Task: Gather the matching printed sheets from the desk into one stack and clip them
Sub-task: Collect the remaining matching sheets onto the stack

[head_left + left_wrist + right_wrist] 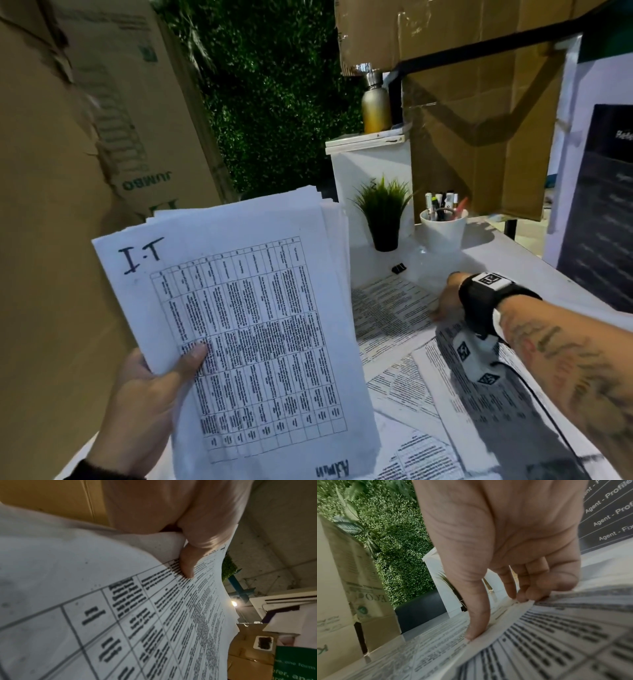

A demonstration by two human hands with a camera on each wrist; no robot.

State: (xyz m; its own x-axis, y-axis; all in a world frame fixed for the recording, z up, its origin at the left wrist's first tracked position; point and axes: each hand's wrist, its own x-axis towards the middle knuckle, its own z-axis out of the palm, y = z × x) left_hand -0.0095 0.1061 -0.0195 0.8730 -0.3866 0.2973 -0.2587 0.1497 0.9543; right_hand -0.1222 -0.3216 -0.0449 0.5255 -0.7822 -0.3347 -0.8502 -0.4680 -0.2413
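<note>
Brown cardboard boxes (68, 137) fill the left side & top right, w/ a green leafy wall (274, 102) between them. White desk (513, 253) below, mostly covered on the right by loose white printed sheets w/ dense black text (387, 315), overlapping at angles.

Held stack of white sheets w/ a printed table grid & handwritten "I.T" (239, 325) is raised off the desk, front left, tilted toward the camera; sheet edges behind the top page are fanned unevenly. Left hand (144, 404) grips its lower-left corner: thumb (187, 566) lies flat across the top page on the grid, other fingers are behind the paper, not visible. Pinch is tight on the stack.

Right hand (445, 301), w/ black wrist strap & white marker blocks, reaches down to the loose sheets mid-desk. In the right wrist view its fingers (530, 591) are bent down, close together, tips on the edge of a text sheet (556, 635); thumb tip (476, 631) presses the paper apart from them. Whether the edge is lifted or just touched: can't tell.

Small potted green grass plant in a black pot (383, 212) & white cup of pens & markers (443, 222) stand at the desk's back. Small black binder clip (398, 268) lies on the desk just in front of the plant, apart from both hands.
</note>
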